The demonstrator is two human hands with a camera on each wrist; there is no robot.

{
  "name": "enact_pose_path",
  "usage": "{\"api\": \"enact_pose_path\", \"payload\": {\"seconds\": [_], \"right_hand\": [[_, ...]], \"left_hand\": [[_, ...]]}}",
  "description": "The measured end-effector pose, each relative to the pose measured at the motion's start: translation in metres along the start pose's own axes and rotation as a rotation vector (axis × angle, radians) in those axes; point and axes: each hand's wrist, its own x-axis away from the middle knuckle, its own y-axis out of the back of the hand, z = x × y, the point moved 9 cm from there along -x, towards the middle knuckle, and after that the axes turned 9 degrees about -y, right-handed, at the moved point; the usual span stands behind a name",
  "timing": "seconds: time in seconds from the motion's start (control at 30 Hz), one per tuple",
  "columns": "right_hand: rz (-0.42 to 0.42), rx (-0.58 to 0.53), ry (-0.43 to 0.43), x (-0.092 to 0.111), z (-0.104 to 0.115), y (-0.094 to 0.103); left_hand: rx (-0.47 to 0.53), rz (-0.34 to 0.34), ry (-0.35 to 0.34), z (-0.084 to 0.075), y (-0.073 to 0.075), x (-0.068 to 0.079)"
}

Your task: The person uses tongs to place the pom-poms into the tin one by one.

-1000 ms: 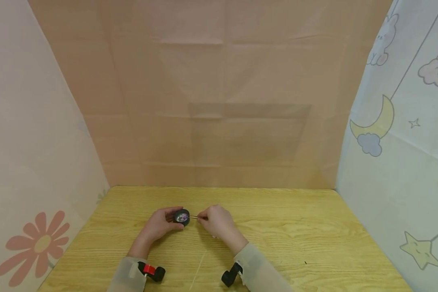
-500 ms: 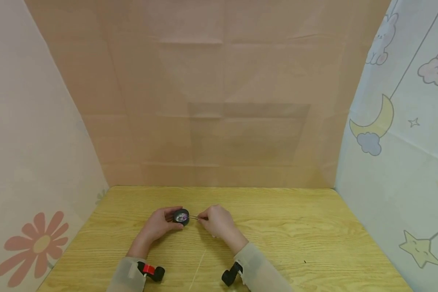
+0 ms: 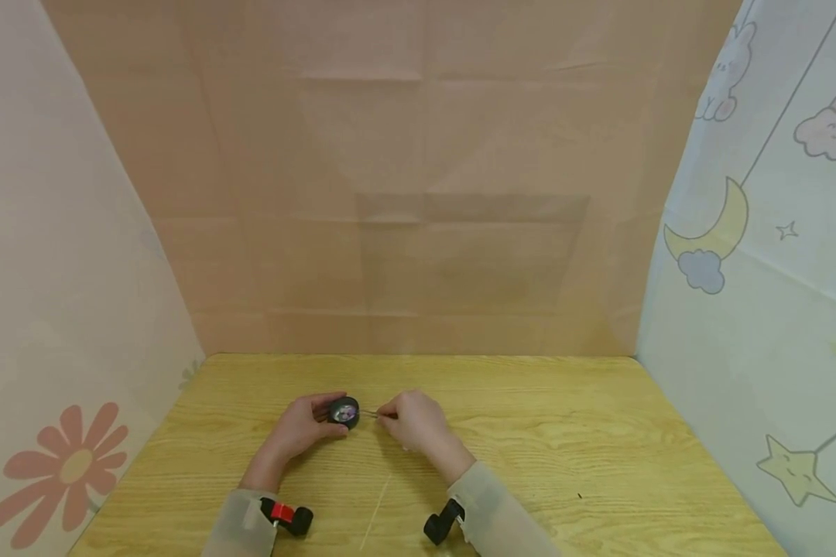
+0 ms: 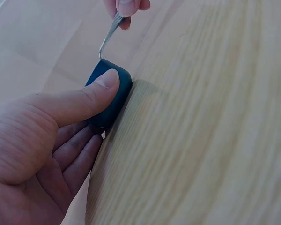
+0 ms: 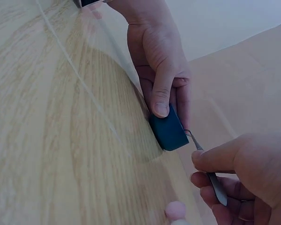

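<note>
Between the thumb and fingers of my left hand [image 3: 301, 429] is a small round dark case [image 3: 344, 414], held on its edge at the tabletop. Its face has a pale, shiny middle with purple bits in the head view; the left wrist view shows only its smooth dark blue-green side [image 4: 113, 105]. My right hand [image 3: 416, 424] pinches a pair of metal tweezers [image 5: 217, 188] from the right. Their thin bent tips reach the rim of the case, and the very ends are hidden behind it in the left wrist view.
A wood-grain table [image 3: 529, 433] lies under both hands. A small pink ball [image 5: 175, 210] shows beside the right hand in the right wrist view. A tiny dark speck [image 3: 580, 496] lies at the right. Brown sheeting [image 3: 418, 271] rises behind the table, with patterned cloth on both sides.
The case has shifted very slightly left and its face has turned a little. Both hands keep their hold, and the tweezers stay at the rim. The head view has moved slightly.
</note>
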Motion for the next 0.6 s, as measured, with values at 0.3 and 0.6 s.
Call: {"api": "enact_pose_path", "payload": {"seconds": [0.3,0.6], "right_hand": [[0.032,-0.067,-0.007,0.009,-0.009,0.012],[0.019,-0.022,0.015,0.024,-0.032,0.025]], "left_hand": [[0.004,0.004,0.003,0.0,-0.001,-0.001],[0.014,0.015,-0.006,0.002,0.001,-0.001]]}}
